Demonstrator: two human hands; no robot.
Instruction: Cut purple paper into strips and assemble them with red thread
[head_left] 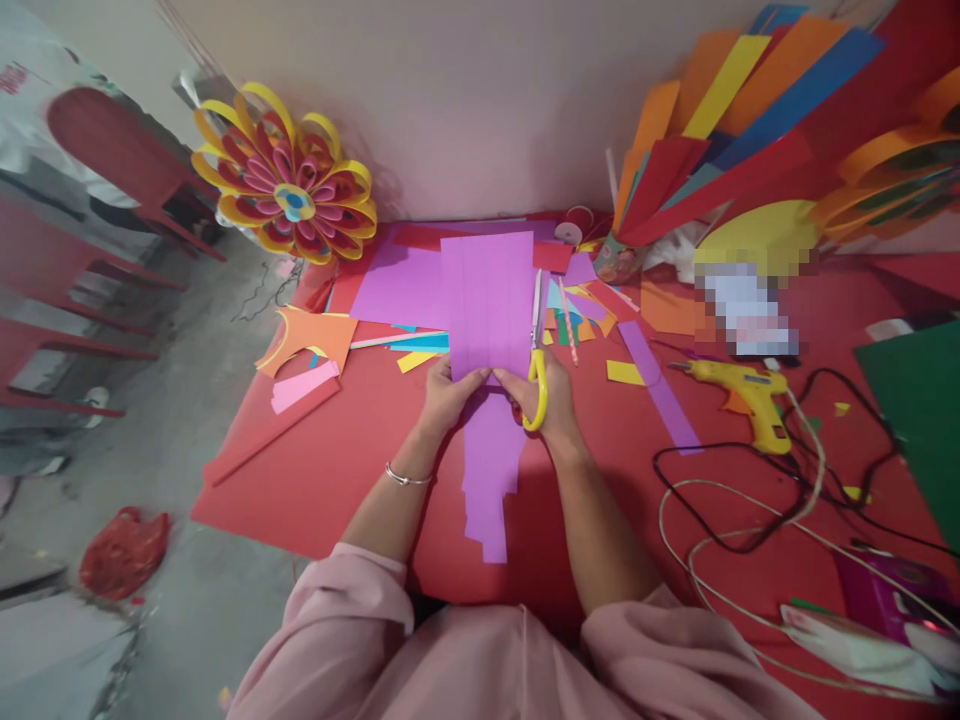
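Red worktop (360,430) up against a pale wall (465,120) here. The purple sheet (487,300) is right in front of me, near edge pinched from both sides: left fingers (474,379) and right fingers (510,385) closed on it, tips nearly meeting on top. Can't tell how they sit underneath. Looks like light, bendy paper, so I'd guess it creases easily; edges are the place to hold it, gently. My right fingers also carry the scissors (535,340), just beside the sheet's right edge. Purple strips (489,480) lie nearer me. The glue gun (754,395) and cords (694,532) crowd my right side; there's more room left, up to the worktop's slanting edge.
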